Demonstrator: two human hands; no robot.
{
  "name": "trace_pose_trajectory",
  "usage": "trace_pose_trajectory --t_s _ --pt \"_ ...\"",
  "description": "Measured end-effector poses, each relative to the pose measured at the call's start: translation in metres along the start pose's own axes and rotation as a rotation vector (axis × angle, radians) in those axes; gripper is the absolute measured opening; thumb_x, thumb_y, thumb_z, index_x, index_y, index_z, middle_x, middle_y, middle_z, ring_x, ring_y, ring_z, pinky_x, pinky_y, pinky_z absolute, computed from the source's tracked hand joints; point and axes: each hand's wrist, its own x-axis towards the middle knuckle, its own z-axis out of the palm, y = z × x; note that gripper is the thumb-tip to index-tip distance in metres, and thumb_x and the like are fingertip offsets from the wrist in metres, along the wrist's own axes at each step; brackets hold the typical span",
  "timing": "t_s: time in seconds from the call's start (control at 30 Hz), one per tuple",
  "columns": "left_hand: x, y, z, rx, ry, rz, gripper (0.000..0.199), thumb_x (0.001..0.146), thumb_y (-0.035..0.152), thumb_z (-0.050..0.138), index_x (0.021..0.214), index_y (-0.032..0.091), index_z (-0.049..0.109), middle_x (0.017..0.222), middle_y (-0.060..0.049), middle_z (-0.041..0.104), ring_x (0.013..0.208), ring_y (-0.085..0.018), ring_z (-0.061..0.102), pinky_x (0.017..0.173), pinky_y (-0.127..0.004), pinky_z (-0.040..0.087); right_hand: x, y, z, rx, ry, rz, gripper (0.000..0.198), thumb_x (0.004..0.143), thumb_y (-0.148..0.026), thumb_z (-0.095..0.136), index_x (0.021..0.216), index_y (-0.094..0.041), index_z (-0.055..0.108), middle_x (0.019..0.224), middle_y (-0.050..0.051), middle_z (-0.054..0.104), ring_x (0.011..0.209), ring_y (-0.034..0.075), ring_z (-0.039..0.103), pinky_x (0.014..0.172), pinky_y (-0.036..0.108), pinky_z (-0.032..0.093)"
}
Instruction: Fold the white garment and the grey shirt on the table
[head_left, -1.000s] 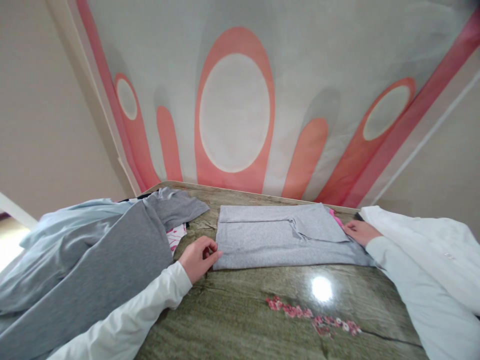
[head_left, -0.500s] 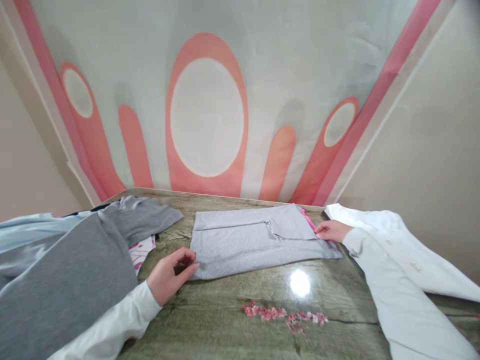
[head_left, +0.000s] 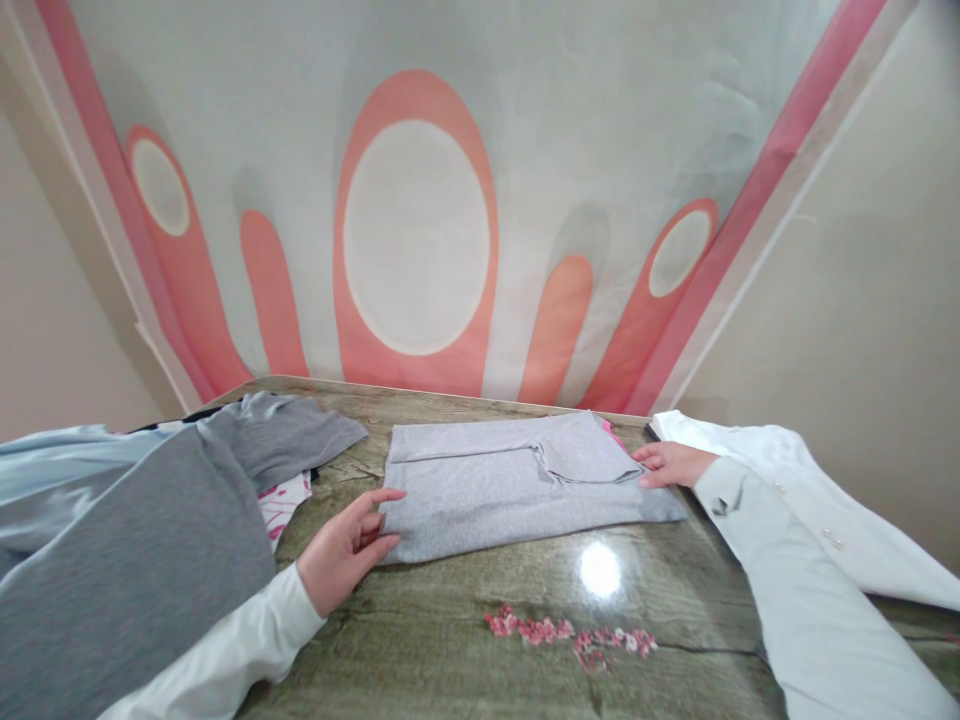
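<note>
A light grey shirt (head_left: 465, 490) lies folded into a long flat shape on the table, its sleeve laid along the upper side and a strip of pink showing at the right end. My left hand (head_left: 345, 550) is at the shirt's left edge, index finger stretched over the fabric and thumb apart below it. At the right end rests my right hand (head_left: 675, 465), fingertips on the shirt near the pink part, thumb spread from the fingers. Neither hand visibly pinches the cloth. Small wrinkles mark the fold near the sleeve's base.
A heap of clothes with a darker grey shirt (head_left: 172, 510) on top covers the left side. White clothing (head_left: 795, 480) with shiny buttons lies at the right, partly behind my right sleeve. The wood-patterned table (head_left: 420, 640) carries a pink blossom print (head_left: 532, 628); behind it stands a patterned wall.
My left index finger has straightened onto the shirt's edge. My right hand's fingers have loosened from the pink edge and spread, shifting slightly right. The shirt lies almost the same.
</note>
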Motion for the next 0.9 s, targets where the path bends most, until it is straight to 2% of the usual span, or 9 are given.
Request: trace_pose_trajectory --t_s 0.13,0.23,0.37,0.47,0.63,0.7,0.77,0.83,0.9 --pt "-0.003 0.004 -0.002 0.022 -0.030 0.040 0.035 0.078 0.030 0.049 0.110 0.016 0.043 0.054 0.007 0.039 0.047 -0.007 0.038 0.045 -0.016 0.031 -0.021 -0.012 -0.006 0.088 -0.150 -0.083 0.043 0.055 -0.041 0.071 0.088 -0.016 0.059 0.084 0.007 0.066 0.085 0.024 0.060 0.079 0.035 0.045" --pt "-0.006 0.008 -0.004 0.042 -0.058 0.037 0.032 0.077 0.028 0.050 0.106 0.015 0.049 0.062 0.003 0.050 0.055 -0.009 0.046 0.052 -0.018 0.038 -0.033 -0.013 -0.009 0.092 -0.169 -0.155 0.033 0.057 -0.036 0.071 0.079 -0.015 0.058 0.079 0.004 0.064 0.079 0.021 0.060 0.077 0.032 0.045" --pt "-0.007 0.010 -0.003 0.071 -0.087 0.026 0.030 0.075 0.028 0.053 0.102 0.015 0.054 0.069 0.000 0.056 0.059 -0.010 0.049 0.054 -0.019 0.040 -0.044 -0.009 -0.010 0.168 -0.132 -0.235 0.034 0.058 -0.032 0.072 0.081 -0.015 0.055 0.078 0.002 0.062 0.076 0.018 0.059 0.071 0.029 0.046" --pt "-0.006 0.010 0.000 0.067 -0.114 0.013 0.031 0.074 0.030 0.053 0.101 0.015 0.056 0.062 0.002 0.053 0.054 -0.009 0.046 0.049 -0.018 0.038 -0.044 -0.003 -0.009 0.195 -0.166 -0.188 0.038 0.059 -0.035 0.071 0.086 -0.014 0.055 0.081 0.004 0.062 0.075 0.017 0.060 0.067 0.028 0.048" --pt "-0.004 0.010 0.002 0.103 -0.116 0.017 0.035 0.074 0.036 0.054 0.101 0.014 0.057 0.050 0.006 0.041 0.046 -0.008 0.037 0.043 -0.017 0.030 -0.032 0.005 -0.006 0.086 -0.256 0.005 0.043 0.066 -0.043 0.064 0.097 -0.014 0.057 0.080 0.005 0.064 0.056 0.012 0.060 0.050 0.022 0.049" --pt "-0.004 0.010 0.003 0.121 -0.111 0.019 0.034 0.075 0.037 0.053 0.100 0.014 0.058 0.050 0.006 0.039 0.046 -0.008 0.035 0.043 -0.017 0.029 -0.028 0.006 -0.004 0.067 -0.287 0.019 0.044 0.067 -0.042 0.063 0.099 -0.014 0.057 0.085 0.006 0.065 0.064 0.016 0.063 0.057 0.025 0.051" --pt "-0.004 0.010 0.003 0.131 -0.099 0.023 0.033 0.076 0.037 0.050 0.099 0.014 0.058 0.052 0.005 0.040 0.049 -0.008 0.036 0.044 -0.017 0.030 -0.024 0.007 -0.003 0.077 -0.322 -0.022 0.046 0.065 -0.041 0.065 0.101 -0.014 0.057 0.090 0.008 0.065 0.080 0.022 0.063 0.070 0.030 0.051" --pt "-0.004 0.009 0.003 0.136 -0.085 0.023 0.032 0.078 0.037 0.048 0.098 0.014 0.058 0.056 0.004 0.042 0.052 -0.009 0.038 0.046 -0.018 0.032 -0.021 0.008 -0.002 0.088 -0.327 -0.091 0.050 0.062 -0.040 0.068 0.104 -0.014 0.056 0.098 0.010 0.064 0.096 0.026 0.058 0.082 0.034 0.047" --pt "-0.005 0.008 0.003 0.147 -0.075 0.010 0.031 0.080 0.036 0.046 0.098 0.013 0.057 0.056 0.004 0.041 0.053 -0.009 0.037 0.047 -0.019 0.031 -0.018 0.010 -0.001 0.079 -0.292 -0.141 0.055 0.058 -0.040 0.070 0.104 -0.015 0.054 0.102 0.011 0.063 0.103 0.028 0.054 0.087 0.035 0.044"
